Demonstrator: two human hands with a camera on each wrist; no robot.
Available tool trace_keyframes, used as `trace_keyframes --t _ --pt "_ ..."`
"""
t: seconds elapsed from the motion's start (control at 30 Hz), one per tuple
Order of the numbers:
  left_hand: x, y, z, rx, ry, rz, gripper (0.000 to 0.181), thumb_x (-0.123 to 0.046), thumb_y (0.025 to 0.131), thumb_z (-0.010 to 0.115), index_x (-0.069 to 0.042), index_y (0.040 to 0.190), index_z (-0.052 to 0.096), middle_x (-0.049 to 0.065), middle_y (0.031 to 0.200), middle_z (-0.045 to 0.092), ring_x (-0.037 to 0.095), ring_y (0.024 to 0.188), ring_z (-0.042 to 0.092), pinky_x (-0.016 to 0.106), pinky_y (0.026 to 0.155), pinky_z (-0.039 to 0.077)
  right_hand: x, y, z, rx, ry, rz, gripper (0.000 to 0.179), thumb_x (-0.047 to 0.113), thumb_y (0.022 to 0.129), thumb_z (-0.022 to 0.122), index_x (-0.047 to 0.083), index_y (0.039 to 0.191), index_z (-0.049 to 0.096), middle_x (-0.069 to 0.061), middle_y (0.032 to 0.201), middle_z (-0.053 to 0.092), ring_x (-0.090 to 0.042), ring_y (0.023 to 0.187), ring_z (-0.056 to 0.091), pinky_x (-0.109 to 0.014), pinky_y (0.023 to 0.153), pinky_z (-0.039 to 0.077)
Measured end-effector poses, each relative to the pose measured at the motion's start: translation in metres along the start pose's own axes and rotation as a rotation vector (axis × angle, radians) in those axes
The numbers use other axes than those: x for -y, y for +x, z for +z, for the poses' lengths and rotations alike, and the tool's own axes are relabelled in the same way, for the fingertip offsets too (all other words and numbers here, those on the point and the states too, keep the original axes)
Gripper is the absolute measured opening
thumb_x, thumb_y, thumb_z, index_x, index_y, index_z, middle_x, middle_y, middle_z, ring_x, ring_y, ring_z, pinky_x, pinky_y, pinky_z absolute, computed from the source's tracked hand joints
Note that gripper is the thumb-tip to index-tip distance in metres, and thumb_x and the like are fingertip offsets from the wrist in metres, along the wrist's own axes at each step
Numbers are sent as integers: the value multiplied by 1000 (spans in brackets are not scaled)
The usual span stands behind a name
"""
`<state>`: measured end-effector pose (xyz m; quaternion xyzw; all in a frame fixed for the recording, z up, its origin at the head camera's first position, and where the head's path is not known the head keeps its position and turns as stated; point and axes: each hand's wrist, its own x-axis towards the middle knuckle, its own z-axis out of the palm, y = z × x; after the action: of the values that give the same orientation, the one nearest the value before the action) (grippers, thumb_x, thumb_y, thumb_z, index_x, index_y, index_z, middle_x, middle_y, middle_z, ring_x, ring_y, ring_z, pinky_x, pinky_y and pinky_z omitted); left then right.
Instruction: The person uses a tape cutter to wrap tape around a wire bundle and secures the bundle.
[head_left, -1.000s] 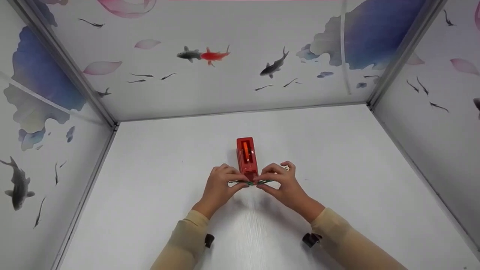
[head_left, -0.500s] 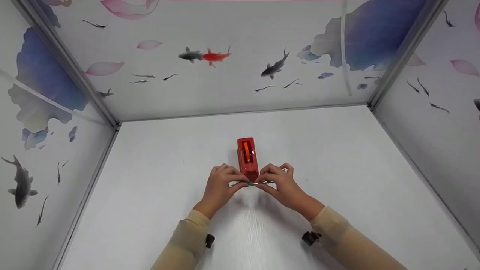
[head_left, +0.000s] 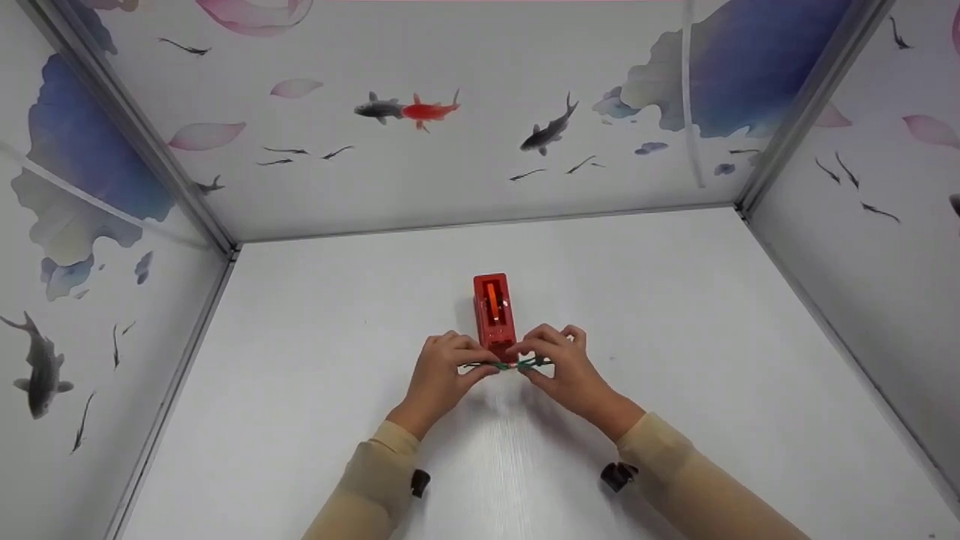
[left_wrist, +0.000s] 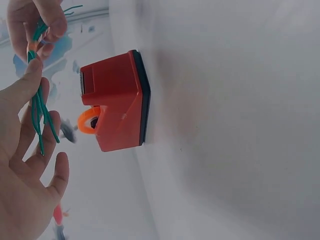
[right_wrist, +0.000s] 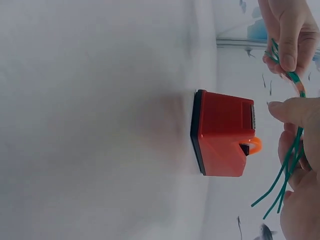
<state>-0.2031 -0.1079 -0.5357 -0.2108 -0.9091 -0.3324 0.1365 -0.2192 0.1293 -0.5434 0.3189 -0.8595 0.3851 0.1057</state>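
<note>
A bundle of thin green wires (left_wrist: pixel 38 107) is stretched between my two hands, with an orange band (right_wrist: pixel 300 86) round its middle. My left hand (head_left: pixel 437 373) pinches one side between thumb and fingers. On the other side, my right hand (head_left: pixel 568 365) pinches the bundle, its thumb a little away from the band. Loose wire ends fan out past the fingers in both wrist views. Just beyond the hands stands a red tape dispenser (head_left: pixel 495 311) with an orange tape roll (head_left: pixel 493 301) in it. Its near end is partly hidden by the fingers in the head view.
The dispenser stands on a white table (head_left: pixel 315 420) by its dark base (left_wrist: pixel 142 97). Upright panels (head_left: pixel 480 180) printed with fish and petals enclose the back and both sides. A dark wrist camera (head_left: pixel 619 476) hangs beneath the right sleeve.
My right thumb and fingers have shifted slightly right along the bundle, leaving more of its middle in view. The left hand keeps its pinch, and the tape dispenser stays put.
</note>
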Motion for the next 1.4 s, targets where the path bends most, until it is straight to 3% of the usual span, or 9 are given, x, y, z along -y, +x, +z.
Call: trace_keyframes --t 0.23,0.63,0.8,0.97,1.07,1.2,1.4 --pt "-3 1 0 -7 -28 -6 20 -35 84 84 -27 103 84 -8 89 74 10 88 60 38 91 48 -3 1 4 -55 -12 -28 26 18 82 88 25 106 79 5 102 62 -12 89 70 -49 97 21" --pt "1 -2 1 -4 -6 -1 22 -37 85 83 -29 104 84 -9 91 75 9 89 61 39 94 49 -5 -1 8 -65 15 -15 20 28 85 87 24 103 81 7 100 64 -8 94 65 -50 96 22" --pt "3 -3 1 -19 -9 2 20 -36 84 84 -28 103 84 -9 91 75 10 90 61 39 94 49 -3 -2 9 -40 56 32 17 27 90 82 25 106 80 8 101 65 -5 90 66 -50 97 21" --pt "4 -3 0 -13 -16 -14 21 -38 85 83 -28 103 84 -10 92 75 9 90 62 39 94 49 -2 -3 9 -37 115 51 25 21 92 80 28 115 76 12 106 67 -10 99 67 -52 100 21" --pt "5 -3 0 -14 -28 -27 22 -37 85 83 -27 105 84 -9 93 75 9 91 62 39 94 49 -3 -2 8 -44 159 36 33 17 91 81 25 121 71 14 114 67 -14 107 65 -53 102 21" --pt "5 -3 0 -10 -45 -44 22 -35 86 83 -25 106 84 -8 93 76 10 91 63 40 95 49 -3 -2 5 -30 214 -9 34 14 90 81 19 122 70 6 124 64 -19 119 59 -56 104 20" --pt "6 -4 1 -5 -43 -47 20 -35 87 82 -26 105 84 -9 93 75 10 91 62 41 95 49 -3 -3 4 4 172 -63 31 14 91 80 33 116 78 -2 129 60 -20 113 60 -57 105 19"
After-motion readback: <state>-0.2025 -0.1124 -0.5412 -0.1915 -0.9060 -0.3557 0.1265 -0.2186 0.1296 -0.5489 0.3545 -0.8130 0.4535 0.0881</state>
